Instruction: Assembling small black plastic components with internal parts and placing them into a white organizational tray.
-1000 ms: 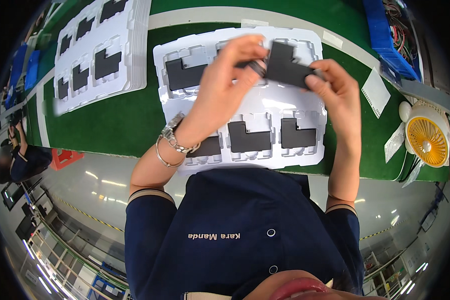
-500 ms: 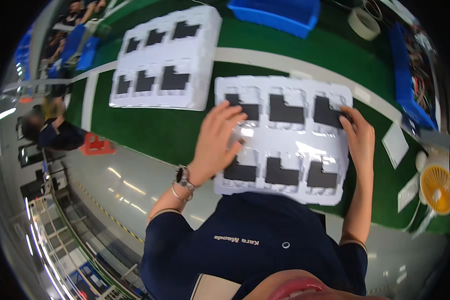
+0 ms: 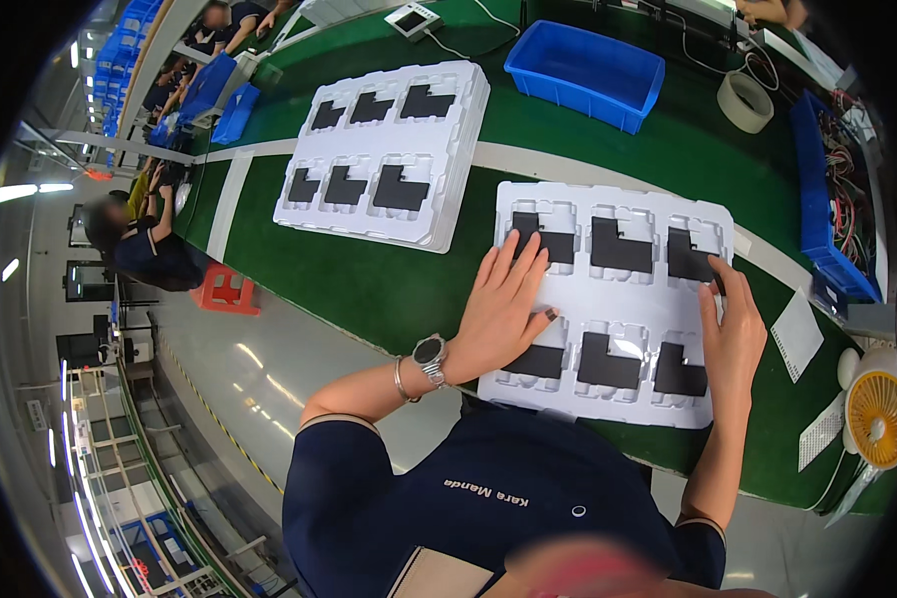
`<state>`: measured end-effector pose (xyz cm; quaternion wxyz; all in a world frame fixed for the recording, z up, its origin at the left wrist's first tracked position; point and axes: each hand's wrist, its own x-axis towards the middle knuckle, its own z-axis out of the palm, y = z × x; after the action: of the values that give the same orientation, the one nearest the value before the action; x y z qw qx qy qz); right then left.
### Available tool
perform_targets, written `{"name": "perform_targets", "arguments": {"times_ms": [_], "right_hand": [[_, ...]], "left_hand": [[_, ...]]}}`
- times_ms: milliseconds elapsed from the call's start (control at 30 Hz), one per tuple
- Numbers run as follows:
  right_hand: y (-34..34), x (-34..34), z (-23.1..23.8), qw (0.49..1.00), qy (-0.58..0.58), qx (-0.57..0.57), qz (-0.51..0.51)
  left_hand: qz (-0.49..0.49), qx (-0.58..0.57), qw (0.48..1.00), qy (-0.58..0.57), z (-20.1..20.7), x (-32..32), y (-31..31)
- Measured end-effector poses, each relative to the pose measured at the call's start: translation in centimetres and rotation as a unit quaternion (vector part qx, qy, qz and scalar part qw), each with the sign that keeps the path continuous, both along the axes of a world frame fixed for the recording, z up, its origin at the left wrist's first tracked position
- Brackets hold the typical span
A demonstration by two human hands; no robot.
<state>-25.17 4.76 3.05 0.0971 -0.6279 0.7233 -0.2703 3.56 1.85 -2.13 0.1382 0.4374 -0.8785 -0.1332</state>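
Observation:
A white plastic tray lies in front of me, with several flat black L-shaped pieces seated in its pockets. My left hand rests palm down on the tray's left part, fingers stretched and a little apart. Its fingertips lie over the far-left black piece, and its thumb reaches above the near-left black piece. At the tray's right edge is my right hand, thumb and index finger apart. Its index fingertip touches the lower corner of the far-right black piece; its other fingers are partly hidden.
To the left stands a stack of similar white trays, its top one bearing black pieces. Behind are a blue bin and a tape roll. At right sit a blue box of cables, a white sheet and a yellow fan.
The whole view has shifted, so trays and hands appear farther right and lower. Both hands stay on the same tray, near the same black pieces.

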Motion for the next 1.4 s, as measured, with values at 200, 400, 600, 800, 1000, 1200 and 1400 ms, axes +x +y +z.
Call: {"name": "perform_targets", "arguments": {"times_ms": [200, 400, 600, 800, 1000, 1200, 1400], "right_hand": [[0.6, 0.1, -0.1, 0.997, -0.055, -0.059, 0.013], [1.2, 1.6, -1.4, 0.986, -0.141, -0.045, 0.073], [1.9, 2.9, -1.2, 0.959, -0.252, -0.001, 0.128], [2.0, 3.0, -1.6, 0.949, -0.286, 0.012, 0.132], [2.2, 3.2, -1.9, 0.946, -0.291, 0.035, 0.138], [2.5, 3.1, -1.7, 0.947, -0.284, 0.037, 0.147], [2.2, 3.1, -1.3, 0.945, -0.297, 0.018, 0.134]], "left_hand": [[0.011, -0.024, 0.999, 0.026, -1.0, -3.7, -2.0], [-0.015, 0.006, 0.994, 0.106, 0.0, -5.6, -3.5], [-0.073, 0.122, 0.931, 0.335, 3.1, -7.2, -3.0], [-0.078, 0.335, 0.847, 0.406, 1.7, -6.7, -2.0], [-0.069, 0.426, 0.802, 0.413, 1.3, -6.4, -1.8], [-0.069, 0.438, 0.793, 0.418, 1.2, -6.6, -1.5], [-0.045, 0.419, 0.802, 0.424, 1.1, -6.9, -1.8]]}}
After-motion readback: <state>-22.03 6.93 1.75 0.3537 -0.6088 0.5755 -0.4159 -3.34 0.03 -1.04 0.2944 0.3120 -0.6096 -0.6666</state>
